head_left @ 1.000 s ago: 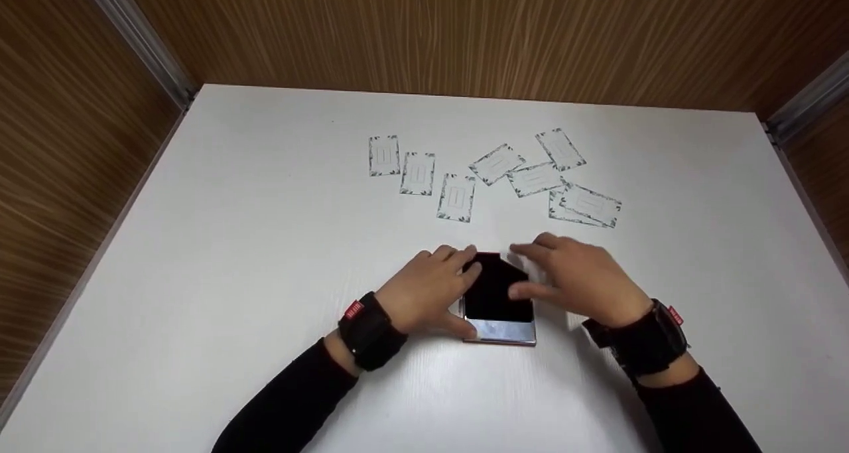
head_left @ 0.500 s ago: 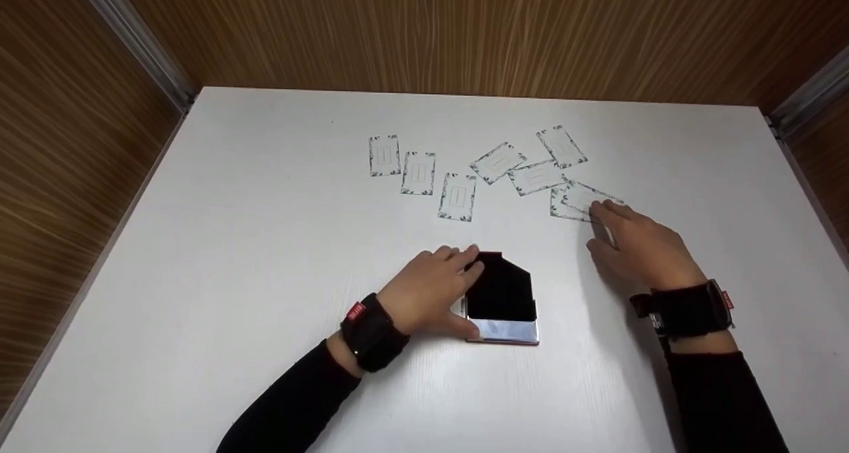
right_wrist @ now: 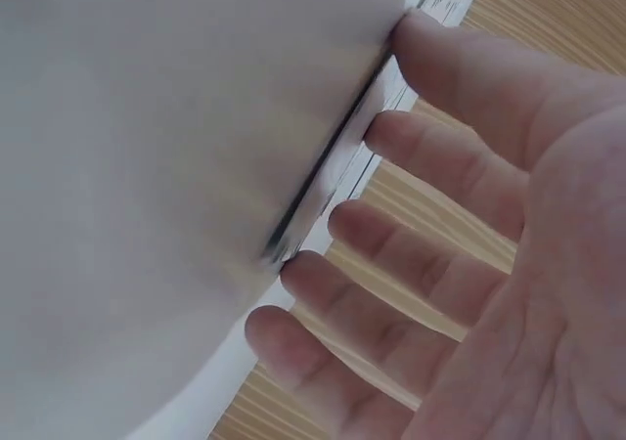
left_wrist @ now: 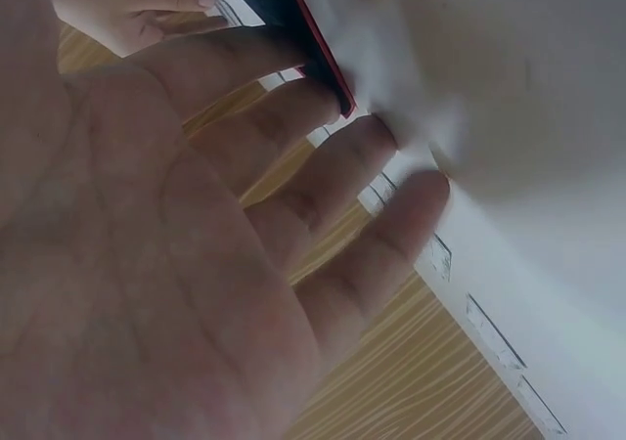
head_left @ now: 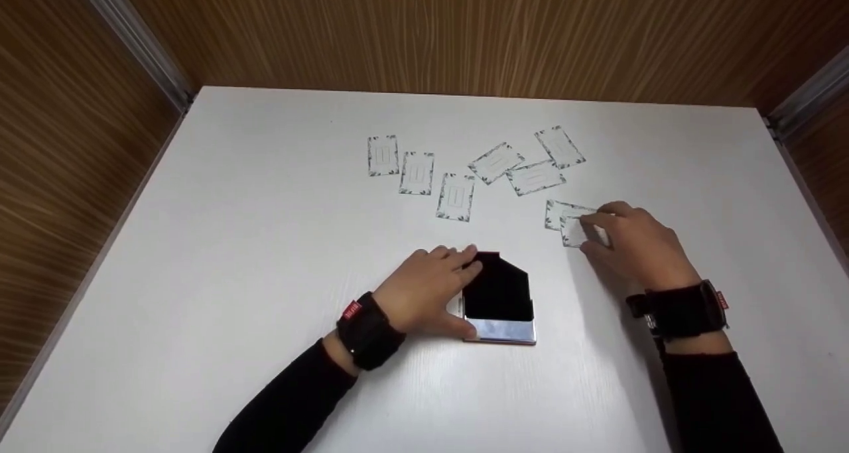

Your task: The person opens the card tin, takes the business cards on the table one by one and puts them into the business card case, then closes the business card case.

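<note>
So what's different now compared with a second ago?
The right hand left the black case, reached out to the far-right cards and now drags one card back toward the case with its fingertips. The left hand kept steadying the case, and the other cards stayed where they lay.
</note>
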Demonstrator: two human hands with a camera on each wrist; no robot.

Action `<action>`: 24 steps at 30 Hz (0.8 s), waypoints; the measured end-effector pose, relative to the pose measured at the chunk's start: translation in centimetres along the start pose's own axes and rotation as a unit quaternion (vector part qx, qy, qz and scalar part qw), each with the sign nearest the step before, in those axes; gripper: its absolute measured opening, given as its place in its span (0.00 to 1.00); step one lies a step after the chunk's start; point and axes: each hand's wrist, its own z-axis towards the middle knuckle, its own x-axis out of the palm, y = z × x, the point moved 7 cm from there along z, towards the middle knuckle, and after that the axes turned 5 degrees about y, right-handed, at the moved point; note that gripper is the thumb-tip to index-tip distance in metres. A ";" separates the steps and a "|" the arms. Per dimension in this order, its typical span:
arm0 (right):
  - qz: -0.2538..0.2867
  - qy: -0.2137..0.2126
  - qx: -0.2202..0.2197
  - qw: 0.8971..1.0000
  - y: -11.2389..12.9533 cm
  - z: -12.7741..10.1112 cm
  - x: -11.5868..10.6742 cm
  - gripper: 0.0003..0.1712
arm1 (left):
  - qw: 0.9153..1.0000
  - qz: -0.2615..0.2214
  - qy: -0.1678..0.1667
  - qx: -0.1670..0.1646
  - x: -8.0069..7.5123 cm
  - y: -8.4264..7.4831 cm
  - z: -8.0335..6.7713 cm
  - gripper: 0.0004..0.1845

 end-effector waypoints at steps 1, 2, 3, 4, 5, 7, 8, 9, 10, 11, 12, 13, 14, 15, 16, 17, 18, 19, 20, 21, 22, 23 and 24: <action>-0.001 0.000 0.002 1.000 0.0 0.0 0.0 0.24 | 1.000 -0.001 0.001 0.000 0.0 0.0 0.0 0.54; -0.001 -0.001 0.003 1.000 0.0 -0.1 -0.1 0.24 | 1.000 0.001 0.001 -0.001 0.0 0.0 0.1 0.54; 0.000 0.000 0.004 1.000 0.0 -0.1 -0.2 0.25 | 1.000 0.004 0.001 0.000 0.0 0.0 0.1 0.54; 0.002 0.000 0.004 1.000 0.0 -0.2 -0.2 0.26 | 1.000 0.006 0.001 0.000 0.0 0.0 0.1 0.54; 0.004 0.002 0.005 1.000 0.1 -0.2 -0.2 0.26 | 1.000 0.008 0.001 0.000 0.0 -0.1 0.1 0.54; 0.004 0.003 0.005 1.000 0.2 -0.2 -0.4 0.28 | 1.000 0.013 0.002 0.000 0.0 0.0 0.1 0.54; 0.006 0.004 0.004 1.000 0.3 -0.2 -0.4 0.29 | 1.000 0.014 0.002 -0.001 0.0 0.0 0.1 0.54; 0.008 0.007 0.004 1.000 0.4 -0.1 -0.3 0.30 | 1.000 0.012 0.003 -0.001 0.0 0.0 0.1 0.54; 0.009 0.010 0.003 1.000 0.5 -0.1 -0.3 0.31 | 1.000 0.011 0.003 -0.002 0.0 0.0 0.1 0.54; 0.010 0.013 0.003 1.000 0.6 0.0 -0.3 0.31 | 1.000 0.010 0.002 -0.002 0.0 0.0 0.1 0.54; 0.009 0.014 0.003 1.000 0.6 0.1 -0.3 0.32 | 1.000 0.009 0.001 -0.001 0.0 0.1 0.1 0.54; 0.009 0.015 0.004 1.000 0.6 0.1 -0.3 0.33 | 1.000 0.008 0.000 -0.001 0.0 0.1 0.1 0.54; 0.008 0.015 0.004 1.000 0.7 0.1 -0.3 0.34 | 1.000 0.006 0.000 -0.001 0.0 0.1 0.1 0.54; 0.004 0.012 0.004 1.000 0.7 0.2 -0.3 0.33 | 1.000 0.003 -0.001 0.000 0.0 0.1 0.1 0.54; 0.000 0.008 0.003 1.000 0.8 0.2 -0.3 0.32 | 1.000 0.002 -0.001 0.000 0.0 0.1 0.1 0.54; -0.004 0.003 -0.001 1.000 0.9 0.2 -0.3 0.30 | 1.000 0.001 -0.001 0.000 0.0 0.0 0.1 0.54; -0.005 -0.002 -0.004 1.000 1.0 0.3 -0.4 0.28 | 1.000 0.000 -0.001 0.000 0.0 0.0 0.1 0.54; -0.002 -0.005 -0.009 1.000 1.1 0.3 -0.3 0.26 | 1.000 -0.002 0.000 -0.001 0.0 0.0 0.1 0.54; 0.002 -0.008 -0.017 1.000 1.3 0.3 -0.4 0.24 | 1.000 -0.003 0.001 -0.001 0.0 0.1 0.1 0.54; 0.010 -0.011 -0.024 1.000 1.6 0.4 -0.4 0.22 | 1.000 -0.004 0.002 -0.002 0.0 0.1 0.1 0.54; 0.020 -0.013 -0.034 0.999 1.8 0.4 -0.5 0.21 | 1.000 -0.004 0.003 -0.003 0.1 0.1 0.0 0.54; 0.032 -0.016 -0.044 0.998 2.1 0.4 -0.6 0.19 | 1.000 -0.004 0.005 -0.004 0.1 0.1 0.0 0.54; 0.044 -0.021 -0.054 0.997 2.4 0.4 -0.8 0.18 | 1.000 -0.003 0.005 -0.005 0.1 0.1 0.1 0.54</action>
